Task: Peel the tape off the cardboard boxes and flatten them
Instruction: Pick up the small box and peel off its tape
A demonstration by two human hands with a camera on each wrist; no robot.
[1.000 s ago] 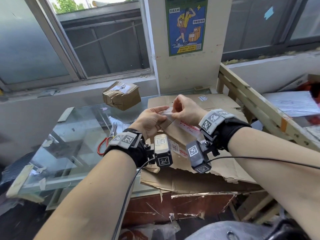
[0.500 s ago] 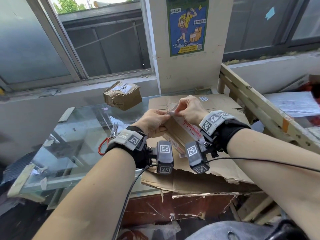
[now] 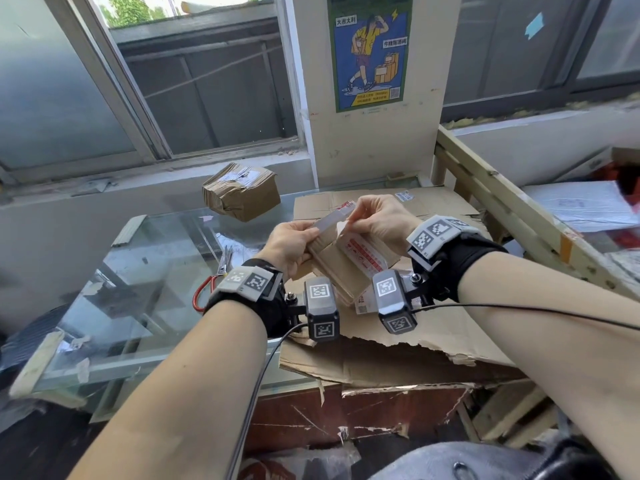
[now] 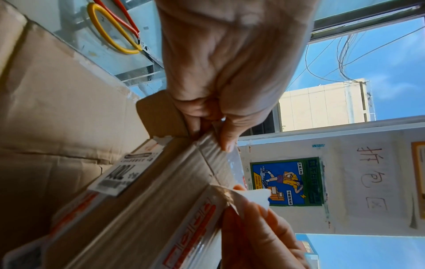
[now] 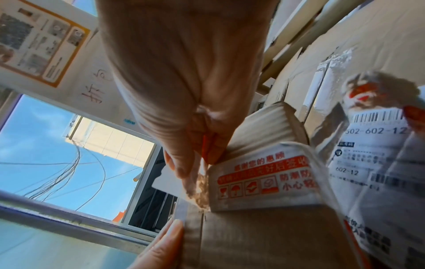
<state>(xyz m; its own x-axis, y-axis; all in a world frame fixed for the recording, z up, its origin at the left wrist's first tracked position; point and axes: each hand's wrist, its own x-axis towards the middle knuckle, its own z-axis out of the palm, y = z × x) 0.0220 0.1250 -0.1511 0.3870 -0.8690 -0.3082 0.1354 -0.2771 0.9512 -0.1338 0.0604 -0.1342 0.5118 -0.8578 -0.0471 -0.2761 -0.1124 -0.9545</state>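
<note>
I hold a small, partly flattened cardboard box (image 3: 332, 268) above the table, tilted up. My left hand (image 3: 310, 235) grips its left end, thumb and fingers pinching the edge (image 4: 222, 135). My right hand (image 3: 349, 218) pinches the loose end of a red-and-white printed tape strip (image 3: 360, 251) at the box's top edge. In the right wrist view the tape (image 5: 264, 178) lifts off the cardboard with torn brown fibres under it. A shipping label (image 4: 124, 176) sticks to the box's side.
A second taped, crumpled box (image 3: 242, 192) sits at the back of the glass table (image 3: 138, 306). Red-handled scissors (image 3: 207, 289) lie left of my hands. Flattened cardboard sheets (image 3: 433, 337) lie under them. A wooden frame (image 3: 502, 209) runs along the right.
Both hands have raised and tilted the box. My right hand has pulled the tape end further up off the box's edge.
</note>
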